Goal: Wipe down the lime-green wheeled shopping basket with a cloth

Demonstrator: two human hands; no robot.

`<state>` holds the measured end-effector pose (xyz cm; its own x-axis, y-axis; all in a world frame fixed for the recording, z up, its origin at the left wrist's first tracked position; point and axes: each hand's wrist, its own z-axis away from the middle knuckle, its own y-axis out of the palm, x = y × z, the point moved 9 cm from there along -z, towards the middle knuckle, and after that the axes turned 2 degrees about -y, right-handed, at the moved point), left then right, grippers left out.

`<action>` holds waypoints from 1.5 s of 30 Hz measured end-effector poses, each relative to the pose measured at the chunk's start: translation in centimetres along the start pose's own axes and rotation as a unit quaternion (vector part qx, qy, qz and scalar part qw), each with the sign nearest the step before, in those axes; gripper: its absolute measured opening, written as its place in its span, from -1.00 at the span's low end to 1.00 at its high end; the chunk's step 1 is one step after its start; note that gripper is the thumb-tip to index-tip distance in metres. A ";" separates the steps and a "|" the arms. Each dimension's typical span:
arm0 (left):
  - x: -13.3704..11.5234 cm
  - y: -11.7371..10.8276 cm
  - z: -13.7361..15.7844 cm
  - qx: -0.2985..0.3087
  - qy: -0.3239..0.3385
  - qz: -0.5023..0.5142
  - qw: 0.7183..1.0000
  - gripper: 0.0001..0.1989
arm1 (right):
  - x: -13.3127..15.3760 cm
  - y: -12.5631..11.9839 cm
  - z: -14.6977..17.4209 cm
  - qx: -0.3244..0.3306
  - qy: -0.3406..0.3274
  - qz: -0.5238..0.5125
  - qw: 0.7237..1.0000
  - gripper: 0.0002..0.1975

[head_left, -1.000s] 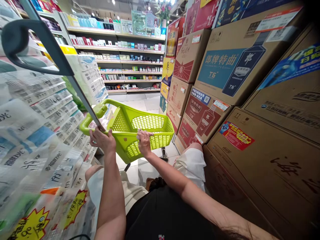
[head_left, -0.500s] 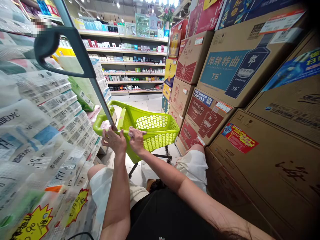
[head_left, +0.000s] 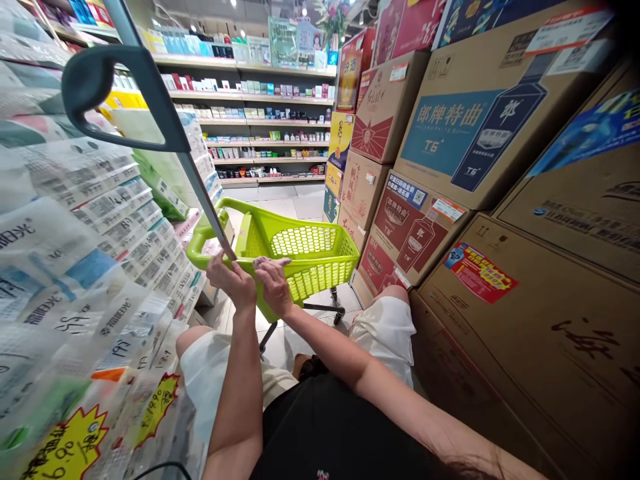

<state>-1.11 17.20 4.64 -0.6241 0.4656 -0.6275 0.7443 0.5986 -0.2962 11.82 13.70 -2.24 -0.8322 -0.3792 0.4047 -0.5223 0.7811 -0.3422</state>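
Observation:
A lime-green plastic shopping cart (head_left: 313,241) with perforated basket walls stands in front of me. My left hand (head_left: 234,283) is closed on its near rim, beside the foot of a grey pole (head_left: 204,193). The pole slants up to the left and bears a dark grey loop handle (head_left: 173,123). It is not clear whether my fingers also touch the pole. My right hand (head_left: 274,288) is closed over a crumpled pale wipe (head_left: 261,262), pressed on the same rim just right of the left hand. Most of the wipe is hidden under my fingers.
Packs of tissue (head_left: 145,267) with price tags are piled high on my left. Stacked cardboard cartons (head_left: 445,140) rise close on my right. Shelves of small boxed goods (head_left: 250,93) stand across the back. The cart's dark wheeled legs (head_left: 325,312) rest on the tiled floor.
My right hand with the wipe has shifted very slightly along the rim. My left hand stays by the pole's foot, its fingers slightly repositioned. The view has tilted a little.

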 end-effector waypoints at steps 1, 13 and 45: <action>-0.6 0.1 0.1 0.005 0.026 0.009 1.000 -0.63 | 0.6 0.5 0.2 0.014 -0.023 -0.001 1.000 -0.71; -3.0 8.2 2.2 0.289 0.121 -0.100 0.944 -0.42 | -4.0 1.2 1.7 0.056 0.151 0.003 0.987 -0.58; -3.2 11.3 3.1 0.346 0.139 -0.143 0.917 -0.51 | -22.7 -11.6 8.6 -0.244 0.476 0.085 0.840 -0.52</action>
<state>9.99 20.44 1.05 -0.7818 0.5598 -0.2745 0.4544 0.2101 -0.8657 35.18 9.01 -14.81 -0.2387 0.1465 0.9600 -0.0791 0.9823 -0.1696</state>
